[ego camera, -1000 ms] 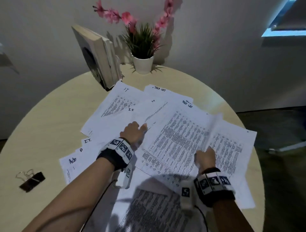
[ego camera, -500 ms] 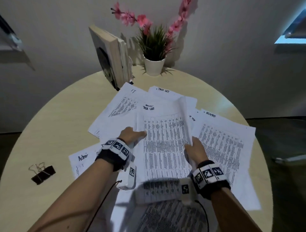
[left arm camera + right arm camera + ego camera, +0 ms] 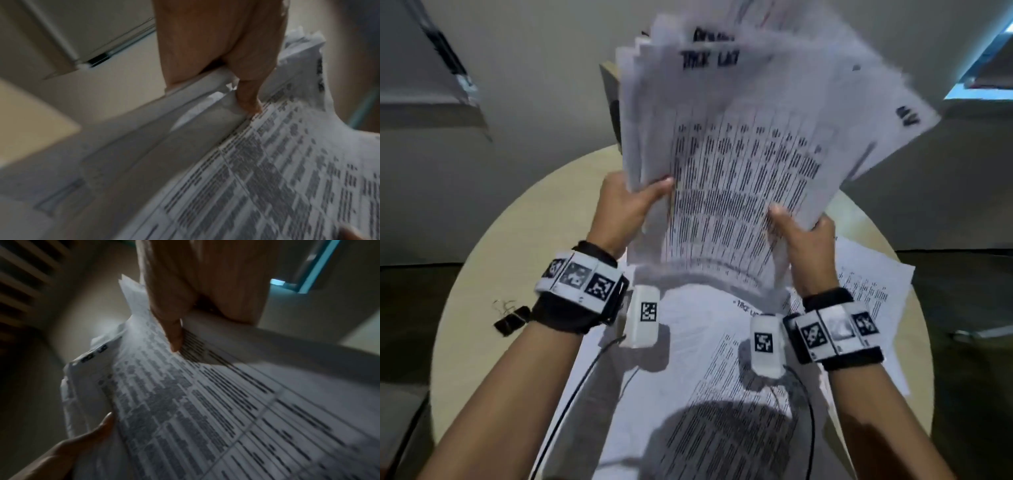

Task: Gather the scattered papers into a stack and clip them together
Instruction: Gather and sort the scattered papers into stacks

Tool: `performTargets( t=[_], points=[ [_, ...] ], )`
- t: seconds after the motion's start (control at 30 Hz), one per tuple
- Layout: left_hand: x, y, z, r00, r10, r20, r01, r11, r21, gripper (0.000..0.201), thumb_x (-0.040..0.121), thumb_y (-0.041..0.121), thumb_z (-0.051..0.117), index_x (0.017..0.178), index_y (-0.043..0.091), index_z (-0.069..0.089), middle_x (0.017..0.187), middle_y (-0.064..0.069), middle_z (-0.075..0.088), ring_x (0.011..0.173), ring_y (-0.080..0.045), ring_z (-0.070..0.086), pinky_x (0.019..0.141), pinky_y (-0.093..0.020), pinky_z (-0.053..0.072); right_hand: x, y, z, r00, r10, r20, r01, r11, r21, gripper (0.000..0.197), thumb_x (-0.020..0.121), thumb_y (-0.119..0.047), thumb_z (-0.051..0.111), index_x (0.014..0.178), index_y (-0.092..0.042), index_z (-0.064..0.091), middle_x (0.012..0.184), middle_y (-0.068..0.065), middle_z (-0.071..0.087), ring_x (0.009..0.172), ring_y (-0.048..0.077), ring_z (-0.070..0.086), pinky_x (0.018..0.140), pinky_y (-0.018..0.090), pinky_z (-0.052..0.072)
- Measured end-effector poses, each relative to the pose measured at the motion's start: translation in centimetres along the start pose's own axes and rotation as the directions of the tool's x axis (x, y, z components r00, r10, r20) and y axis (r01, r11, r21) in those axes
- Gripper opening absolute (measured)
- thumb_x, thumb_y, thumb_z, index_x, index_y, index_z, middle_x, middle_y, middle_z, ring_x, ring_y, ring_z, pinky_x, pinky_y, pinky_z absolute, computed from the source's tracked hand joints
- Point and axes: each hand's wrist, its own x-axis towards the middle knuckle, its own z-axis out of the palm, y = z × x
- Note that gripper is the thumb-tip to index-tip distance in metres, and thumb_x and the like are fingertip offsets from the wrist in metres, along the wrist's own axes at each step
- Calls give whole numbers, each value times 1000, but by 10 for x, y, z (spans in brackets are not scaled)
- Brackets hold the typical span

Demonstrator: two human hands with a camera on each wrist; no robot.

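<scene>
A thick bundle of printed papers (image 3: 743, 144) is raised upright above the round table (image 3: 524, 240), its sheets fanned at the top. My left hand (image 3: 633, 202) grips the bundle's left edge, thumb on the front sheet (image 3: 267, 162). My right hand (image 3: 804, 236) grips the lower right edge, thumb pressed on the print (image 3: 205, 402). More printed sheets (image 3: 709, 377) still lie flat on the table under my wrists, and one (image 3: 873, 291) sticks out to the right. A black binder clip (image 3: 512, 320) lies on the table left of my left wrist.
A book (image 3: 611, 99) stands at the table's far side, mostly hidden behind the raised papers. The table's edge curves close on both sides, with dark floor (image 3: 962, 308) beyond. A pale wall is behind.
Both hands have closed on the gathered sheets and lifted them off the table into an upright bundle. The view has tilted, and the plant is now hidden behind the papers.
</scene>
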Motion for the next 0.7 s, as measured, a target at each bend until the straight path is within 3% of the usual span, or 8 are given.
performTargets(
  t=[0.1, 0.2, 0.27, 0.33, 0.4, 0.5, 0.6, 0.7],
  points=[
    [-6, 24, -14, 982, 189, -27, -189, 982, 25, 8, 69, 37, 73, 68, 44, 70, 80, 8, 67, 82, -13, 57, 79, -35, 45, -9, -40, 5, 977, -190, -101, 197, 979, 60, 30, 81, -17, 68, 69, -29, 43, 64, -18, 52, 57, -9, 54, 68, 10, 46],
    [-23, 30, -27, 968, 223, 112, -226, 974, 12, 23, 60, 47, 76, 81, 54, 67, 81, 32, 70, 86, 8, 63, 81, -18, 50, -26, -47, -2, 966, -255, -34, 257, 963, 86, 25, 75, -21, 73, 72, -26, 49, 53, -25, 63, 58, -18, 58, 67, 1, 45],
    [-34, 14, -31, 966, 174, 192, -176, 984, -6, 42, 48, 59, 77, 87, 46, 68, 84, 29, 71, 85, 14, 63, 76, -10, 51, -34, -38, -9, 960, -280, -13, 279, 952, 126, 34, 68, -11, 78, 92, -16, 55, 72, -24, 71, 76, -14, 64, 75, 7, 49],
    [-42, -13, -34, 972, 67, 226, -64, 998, -17, 65, 41, 63, 78, 97, 32, 64, 91, 18, 71, 87, 11, 65, 75, -10, 52, -40, -24, -15, 965, -255, 56, 248, 962, 112, 56, 65, -13, 76, 112, -18, 45, 97, -14, 66, 92, -5, 63, 79, 12, 52],
    [-48, -43, -31, 965, -75, 250, 95, 993, -70, 63, 46, 52, 81, 100, 28, 59, 94, 15, 72, 87, 10, 66, 76, -11, 54, -44, -3, -17, 983, -138, 118, 133, 990, 50, 68, 62, -23, 77, 119, -30, 40, 114, -1, 55, 104, 9, 58, 82, 19, 54],
    [-51, -78, -15, 966, -181, 186, 174, 983, 50, 39, 73, 16, 74, 107, 24, 57, 98, 19, 72, 84, 10, 64, 83, -19, 53, -52, 23, -2, 989, 83, 125, -72, 993, -88, 73, 70, -28, 75, 132, -15, 39, 131, 8, 51, 115, 20, 54, 94, 38, 50],
    [-44, -78, -2, 986, -154, -64, 162, 975, 154, 17, 79, 14, 68, 94, 7, 64, 94, -20, 68, 79, -17, 65, 83, -47, 53, -48, 29, 10, 998, 52, -38, -55, 996, -77, 42, 84, -18, 62, 122, -1, 51, 99, 3, 61, 91, 16, 59, 85, 32, 46],
    [-39, -47, 0, 989, -93, -118, 92, 996, -12, 10, 70, 19, 72, 77, 23, 65, 77, 2, 72, 88, -22, 63, 85, -48, 52, -43, 6, 7, 987, -5, -163, 22, 994, 104, 18, 84, -15, 63, 101, -13, 58, 81, -8, 61, 65, -6, 62, 65, 15, 49]
  ],
)
